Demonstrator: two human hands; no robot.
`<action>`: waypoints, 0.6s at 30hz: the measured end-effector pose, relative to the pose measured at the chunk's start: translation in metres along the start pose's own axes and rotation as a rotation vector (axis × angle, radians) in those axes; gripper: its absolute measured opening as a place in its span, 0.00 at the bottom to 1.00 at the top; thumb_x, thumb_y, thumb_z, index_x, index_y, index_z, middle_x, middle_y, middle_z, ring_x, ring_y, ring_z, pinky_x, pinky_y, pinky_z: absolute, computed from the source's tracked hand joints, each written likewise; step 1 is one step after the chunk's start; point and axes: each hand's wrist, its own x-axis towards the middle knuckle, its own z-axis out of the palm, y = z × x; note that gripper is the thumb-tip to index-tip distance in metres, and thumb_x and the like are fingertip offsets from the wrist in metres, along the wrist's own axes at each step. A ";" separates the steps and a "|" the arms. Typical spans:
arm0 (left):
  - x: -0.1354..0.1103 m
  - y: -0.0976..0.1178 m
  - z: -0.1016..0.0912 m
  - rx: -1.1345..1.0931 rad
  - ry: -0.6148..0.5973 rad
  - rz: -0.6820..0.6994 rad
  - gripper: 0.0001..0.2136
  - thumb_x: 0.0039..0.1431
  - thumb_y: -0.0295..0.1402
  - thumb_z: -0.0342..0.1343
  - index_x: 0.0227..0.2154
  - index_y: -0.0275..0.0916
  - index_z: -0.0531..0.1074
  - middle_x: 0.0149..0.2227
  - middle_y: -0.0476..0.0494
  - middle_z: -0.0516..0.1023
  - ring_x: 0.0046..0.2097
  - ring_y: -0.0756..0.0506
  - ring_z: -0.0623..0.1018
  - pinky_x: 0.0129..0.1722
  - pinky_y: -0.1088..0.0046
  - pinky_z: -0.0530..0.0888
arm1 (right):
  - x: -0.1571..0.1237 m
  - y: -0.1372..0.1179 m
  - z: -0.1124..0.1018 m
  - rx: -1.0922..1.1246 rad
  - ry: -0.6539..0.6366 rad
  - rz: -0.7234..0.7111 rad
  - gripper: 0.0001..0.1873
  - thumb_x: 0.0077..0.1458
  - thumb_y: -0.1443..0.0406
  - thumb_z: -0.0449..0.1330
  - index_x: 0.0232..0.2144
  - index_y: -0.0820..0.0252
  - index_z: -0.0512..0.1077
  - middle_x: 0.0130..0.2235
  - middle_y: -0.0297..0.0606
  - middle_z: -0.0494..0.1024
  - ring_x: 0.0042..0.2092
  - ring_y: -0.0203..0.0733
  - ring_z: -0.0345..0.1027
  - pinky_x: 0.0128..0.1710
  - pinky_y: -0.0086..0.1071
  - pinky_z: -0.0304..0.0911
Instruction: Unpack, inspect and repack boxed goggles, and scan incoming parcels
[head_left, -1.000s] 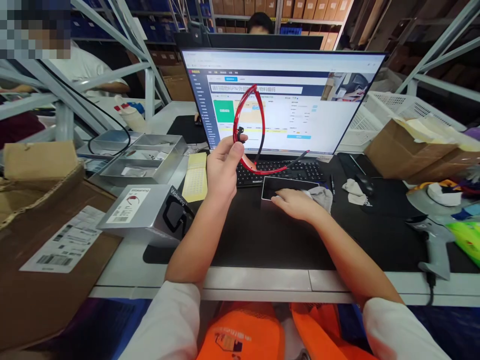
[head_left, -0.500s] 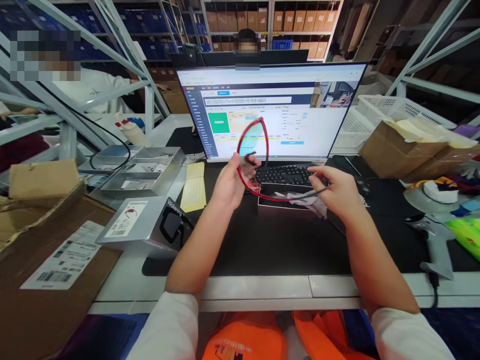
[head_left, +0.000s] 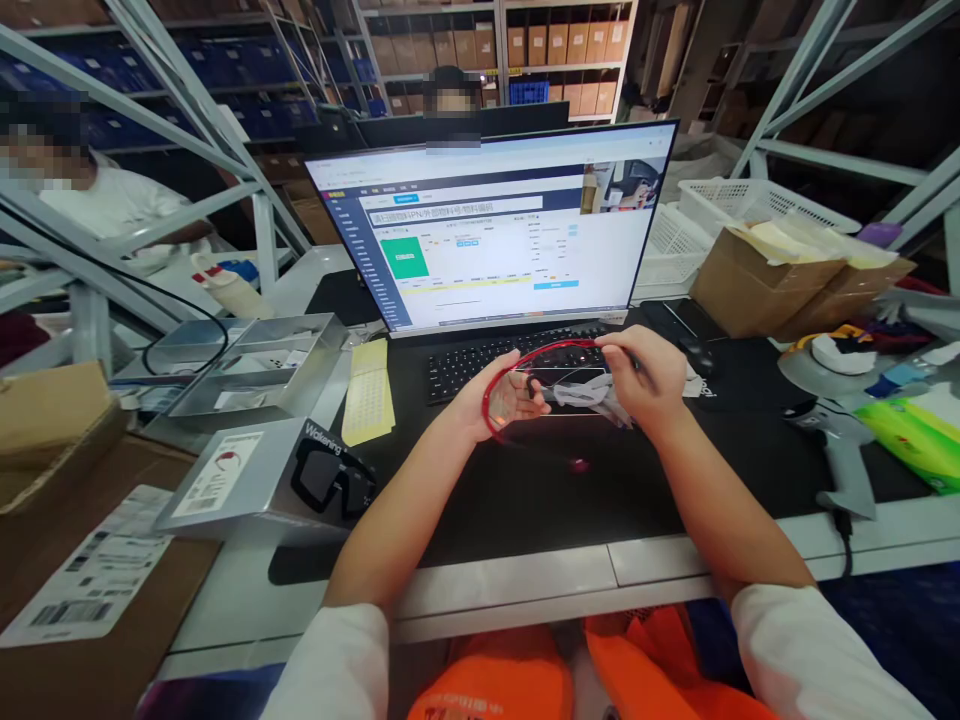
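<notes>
Both my hands hold a pair of red-framed sports glasses [head_left: 551,346] with a clear lens, above the black desk mat. My left hand [head_left: 480,402] grips the left side, its fingers curled behind the lens near a black tip. My right hand [head_left: 646,372] pinches the other end of the red frame. The lower part of the glasses is smeared by motion. Behind them lies an open box with a crumpled clear plastic bag [head_left: 581,391], partly covered by the glasses and hands. The black keyboard [head_left: 469,368] sits just beyond.
A monitor [head_left: 480,250] stands ahead. On the left are a silver glasses box [head_left: 255,480], a yellow label sheet [head_left: 367,392], grey trays [head_left: 259,365] and a cardboard carton [head_left: 82,540]. On the right lie a barcode scanner [head_left: 844,465] and a green packet [head_left: 911,440]. Two people are beyond.
The glasses have come down from in front of the screen and turned. My right hand has shifted from the dark end to the red frame. The view has swung slightly right.
</notes>
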 end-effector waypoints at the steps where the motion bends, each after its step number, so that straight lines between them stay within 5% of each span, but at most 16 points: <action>1: 0.001 0.000 -0.001 -0.009 -0.013 -0.004 0.26 0.64 0.54 0.55 0.28 0.31 0.79 0.26 0.38 0.81 0.34 0.41 0.84 0.43 0.66 0.78 | -0.001 0.000 -0.001 -0.003 0.020 0.050 0.17 0.70 0.57 0.53 0.37 0.57 0.77 0.32 0.40 0.79 0.35 0.42 0.73 0.37 0.35 0.68; 5: 0.007 -0.005 0.002 -0.034 0.040 0.132 0.19 0.59 0.48 0.60 0.24 0.34 0.75 0.26 0.42 0.77 0.32 0.43 0.80 0.37 0.67 0.78 | -0.002 0.003 0.003 -0.018 0.085 0.350 0.27 0.69 0.46 0.50 0.33 0.58 0.77 0.27 0.38 0.76 0.31 0.42 0.72 0.34 0.36 0.67; 8: 0.010 -0.012 0.004 0.049 0.151 0.402 0.09 0.50 0.36 0.68 0.28 0.38 0.76 0.28 0.47 0.77 0.30 0.48 0.77 0.35 0.71 0.76 | -0.001 0.006 0.009 0.128 0.153 0.560 0.30 0.66 0.41 0.51 0.33 0.59 0.77 0.24 0.36 0.74 0.28 0.39 0.70 0.31 0.33 0.65; 10: 0.011 -0.017 0.004 0.219 0.208 0.586 0.18 0.42 0.30 0.73 0.38 0.42 0.78 0.38 0.47 0.81 0.39 0.47 0.80 0.41 0.72 0.76 | 0.001 0.005 0.013 0.261 0.186 0.651 0.31 0.63 0.39 0.54 0.33 0.59 0.77 0.23 0.34 0.72 0.26 0.38 0.68 0.29 0.32 0.64; 12: 0.012 -0.021 0.004 0.392 0.211 0.708 0.27 0.42 0.34 0.76 0.49 0.45 0.77 0.53 0.42 0.80 0.54 0.42 0.79 0.52 0.68 0.75 | 0.001 0.000 0.017 0.367 0.194 0.704 0.31 0.61 0.38 0.56 0.32 0.59 0.76 0.23 0.33 0.72 0.25 0.37 0.67 0.27 0.31 0.63; 14: 0.012 -0.024 0.006 0.459 0.197 0.783 0.26 0.51 0.46 0.73 0.51 0.44 0.77 0.60 0.37 0.76 0.61 0.37 0.75 0.59 0.62 0.73 | 0.000 -0.007 0.024 0.433 0.174 0.738 0.31 0.59 0.37 0.56 0.32 0.59 0.76 0.23 0.33 0.71 0.24 0.36 0.66 0.27 0.31 0.63; 18: 0.012 -0.022 0.011 0.322 0.271 0.888 0.22 0.58 0.53 0.64 0.46 0.41 0.77 0.51 0.35 0.82 0.55 0.36 0.80 0.56 0.54 0.76 | -0.001 -0.006 0.031 0.538 -0.037 0.723 0.31 0.60 0.38 0.56 0.36 0.61 0.77 0.26 0.34 0.74 0.28 0.38 0.69 0.31 0.31 0.67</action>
